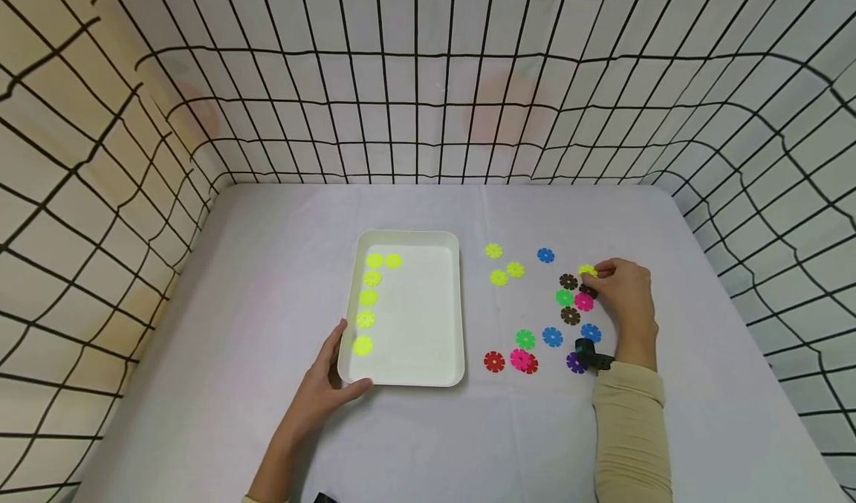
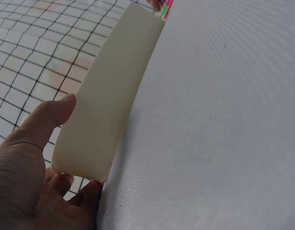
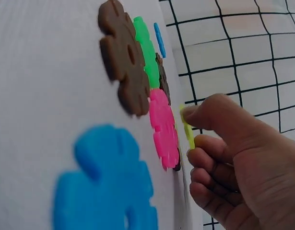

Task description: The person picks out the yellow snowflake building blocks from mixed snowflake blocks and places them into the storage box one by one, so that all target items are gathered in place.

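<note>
My left hand (image 1: pixel 326 380) grips the near left corner of a white tray (image 1: pixel 414 383); in the left wrist view its thumb (image 2: pixel 65 108) lies along the tray wall (image 2: pixel 109 86) and the other fingers curl at the corner. Several yellow notched discs (image 1: pixel 368 297) lie along the tray's left side, one more beside the top one. My right hand (image 1: pixel 625 287), at the right, pinches a yellow notched disc (image 3: pixel 187 128) between thumb and fingers. Right beneath that hand are a pink disc (image 1: pixel 584 302), a green disc (image 1: pixel 565 297) and brown discs (image 1: pixel 568 281).
Between tray and right hand lie three yellow discs (image 1: pixel 498 278). Nearer me are blue discs (image 1: pixel 552 337), a green disc (image 1: pixel 524 339), a red disc (image 1: pixel 494 362), a pink disc (image 1: pixel 520 359) overlapping another red one, and a purple disc (image 1: pixel 576 362). Black wire mesh (image 1: pixel 414 79) borders the table.
</note>
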A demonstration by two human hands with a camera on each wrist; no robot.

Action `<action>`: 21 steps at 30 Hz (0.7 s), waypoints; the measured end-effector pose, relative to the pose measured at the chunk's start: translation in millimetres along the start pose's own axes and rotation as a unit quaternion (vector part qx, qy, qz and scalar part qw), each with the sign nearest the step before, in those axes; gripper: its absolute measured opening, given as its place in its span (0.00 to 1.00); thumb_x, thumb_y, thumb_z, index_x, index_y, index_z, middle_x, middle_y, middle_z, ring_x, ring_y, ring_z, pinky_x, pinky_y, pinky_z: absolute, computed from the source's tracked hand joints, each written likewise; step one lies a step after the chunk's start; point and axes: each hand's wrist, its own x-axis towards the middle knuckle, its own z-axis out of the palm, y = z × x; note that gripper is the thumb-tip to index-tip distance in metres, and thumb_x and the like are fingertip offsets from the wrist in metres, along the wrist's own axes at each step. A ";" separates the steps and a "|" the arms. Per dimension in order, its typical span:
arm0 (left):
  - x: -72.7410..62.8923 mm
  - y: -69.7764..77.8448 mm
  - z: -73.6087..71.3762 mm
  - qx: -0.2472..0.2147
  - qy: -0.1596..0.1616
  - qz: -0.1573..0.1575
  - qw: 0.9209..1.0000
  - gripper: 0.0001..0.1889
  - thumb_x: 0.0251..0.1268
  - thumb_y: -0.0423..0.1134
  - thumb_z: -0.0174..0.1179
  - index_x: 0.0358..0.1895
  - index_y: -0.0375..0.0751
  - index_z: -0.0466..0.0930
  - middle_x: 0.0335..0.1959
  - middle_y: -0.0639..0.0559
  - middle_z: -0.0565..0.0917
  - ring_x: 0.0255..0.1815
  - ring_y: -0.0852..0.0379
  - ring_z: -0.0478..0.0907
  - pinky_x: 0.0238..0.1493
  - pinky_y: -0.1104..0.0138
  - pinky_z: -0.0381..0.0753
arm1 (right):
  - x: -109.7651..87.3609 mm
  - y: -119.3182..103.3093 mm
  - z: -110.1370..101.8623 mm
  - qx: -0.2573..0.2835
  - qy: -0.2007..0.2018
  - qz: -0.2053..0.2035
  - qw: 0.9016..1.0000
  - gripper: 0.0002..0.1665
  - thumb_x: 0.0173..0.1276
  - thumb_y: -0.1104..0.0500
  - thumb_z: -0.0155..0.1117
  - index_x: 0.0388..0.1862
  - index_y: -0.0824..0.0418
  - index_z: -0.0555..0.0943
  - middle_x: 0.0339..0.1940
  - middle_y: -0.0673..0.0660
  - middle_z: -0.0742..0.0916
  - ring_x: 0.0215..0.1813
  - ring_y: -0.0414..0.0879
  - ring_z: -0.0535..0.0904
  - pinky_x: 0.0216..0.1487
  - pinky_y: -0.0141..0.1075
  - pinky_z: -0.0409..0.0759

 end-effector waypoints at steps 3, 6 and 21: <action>-0.3 -0.3 0.4 0.001 -0.001 0.000 1.000 0.55 0.52 0.48 0.74 0.78 0.60 0.44 0.78 0.50 0.57 0.77 0.49 0.59 0.66 0.79 0.61 | -0.7 -2.2 -2.4 0.005 -0.007 -0.002 1.000 0.28 0.65 0.46 0.67 0.53 0.66 0.79 0.47 0.66 0.82 0.49 0.57 0.75 0.52 0.49 0.75; -0.2 -0.9 0.6 0.000 -0.002 0.001 1.000 0.55 0.52 0.47 0.74 0.78 0.60 0.43 0.79 0.49 0.56 0.77 0.49 0.58 0.65 0.82 0.59 | -1.0 -3.8 -4.6 0.005 -0.014 -0.007 1.000 0.29 0.64 0.46 0.68 0.54 0.67 0.79 0.48 0.66 0.81 0.50 0.57 0.74 0.53 0.50 0.75; 0.5 0.4 -0.1 -0.003 -0.003 0.006 1.000 0.55 0.52 0.47 0.74 0.78 0.60 0.43 0.79 0.50 0.55 0.78 0.48 0.56 0.63 0.86 0.56 | -5.1 -23.4 -7.4 -0.013 -0.046 -0.041 0.998 0.27 0.64 0.50 0.67 0.54 0.69 0.78 0.49 0.67 0.81 0.50 0.58 0.74 0.53 0.50 0.78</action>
